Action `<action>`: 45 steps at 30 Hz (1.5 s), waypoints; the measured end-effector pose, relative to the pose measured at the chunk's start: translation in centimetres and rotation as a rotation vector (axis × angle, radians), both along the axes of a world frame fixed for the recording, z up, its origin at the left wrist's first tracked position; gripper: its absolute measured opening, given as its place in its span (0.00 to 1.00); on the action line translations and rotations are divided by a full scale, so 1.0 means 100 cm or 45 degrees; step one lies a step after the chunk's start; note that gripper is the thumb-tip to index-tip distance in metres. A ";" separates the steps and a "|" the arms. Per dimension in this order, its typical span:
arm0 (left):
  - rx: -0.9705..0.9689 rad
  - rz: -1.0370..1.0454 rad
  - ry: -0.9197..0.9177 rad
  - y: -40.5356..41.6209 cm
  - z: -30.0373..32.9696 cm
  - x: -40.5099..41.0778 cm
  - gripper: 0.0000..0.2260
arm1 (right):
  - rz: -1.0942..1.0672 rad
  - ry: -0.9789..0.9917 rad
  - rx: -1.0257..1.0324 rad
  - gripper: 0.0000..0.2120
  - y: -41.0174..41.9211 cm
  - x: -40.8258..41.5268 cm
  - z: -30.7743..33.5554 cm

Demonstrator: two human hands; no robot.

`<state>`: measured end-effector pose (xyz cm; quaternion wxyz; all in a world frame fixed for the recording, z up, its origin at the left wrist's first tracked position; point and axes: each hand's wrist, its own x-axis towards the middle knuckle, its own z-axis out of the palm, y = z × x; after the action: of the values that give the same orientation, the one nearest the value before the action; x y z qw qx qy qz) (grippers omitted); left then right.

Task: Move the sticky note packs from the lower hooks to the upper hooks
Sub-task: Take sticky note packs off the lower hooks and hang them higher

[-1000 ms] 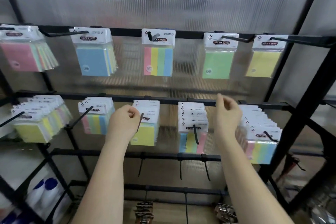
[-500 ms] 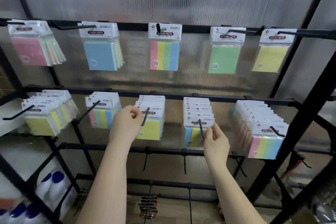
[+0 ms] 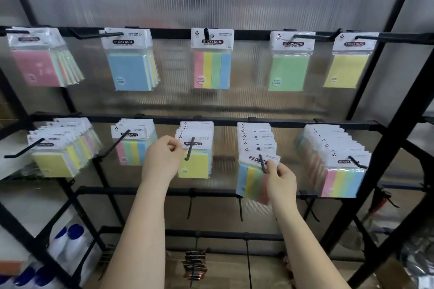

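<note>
Two rows of black hooks carry sticky note packs. My left hand [image 3: 162, 159] pinches the white header of the front yellow pack [image 3: 195, 162] on the middle lower hook [image 3: 189, 151]. My right hand [image 3: 279, 178] pinches the front striped pack [image 3: 252, 178] at the tip of the fourth lower hook [image 3: 262, 163]; that pack hangs tilted. More packs fill the lower hooks behind both. On the upper row hang a striped pack [image 3: 212, 63] on the middle hook and a green pack [image 3: 290, 65] to its right.
Other upper packs: pink [image 3: 38, 61], blue [image 3: 130, 65], yellow [image 3: 347, 63]. Lower stacks hang at the far left [image 3: 58, 148], left [image 3: 132, 143] and right [image 3: 338, 162]. A black rack post [image 3: 399, 124] rises on the right. Blue-capped bottles [image 3: 68, 244] stand below left.
My right hand dropped from the rail to the fourth lower hook, took the front striped pack and drew it to the hook's tip. My left hand stayed on the yellow pack's header.
</note>
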<state>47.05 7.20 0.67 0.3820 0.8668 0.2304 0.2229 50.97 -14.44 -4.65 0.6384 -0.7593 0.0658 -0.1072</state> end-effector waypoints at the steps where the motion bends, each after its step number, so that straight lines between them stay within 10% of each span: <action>1: -0.001 -0.003 0.000 0.000 -0.001 0.001 0.04 | -0.007 -0.002 -0.014 0.18 -0.001 -0.002 0.001; 12: -0.172 -0.018 0.066 0.004 -0.025 0.016 0.17 | 0.108 0.042 -0.262 0.14 -0.021 -0.010 0.020; 45: -0.230 0.113 -0.143 -0.014 -0.027 -0.002 0.11 | 0.163 -0.062 -0.241 0.21 -0.030 -0.015 0.051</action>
<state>46.86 5.82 -2.06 0.4606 0.8040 0.2658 0.2660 49.51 -17.40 0.49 0.5709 -0.8159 -0.0088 -0.0905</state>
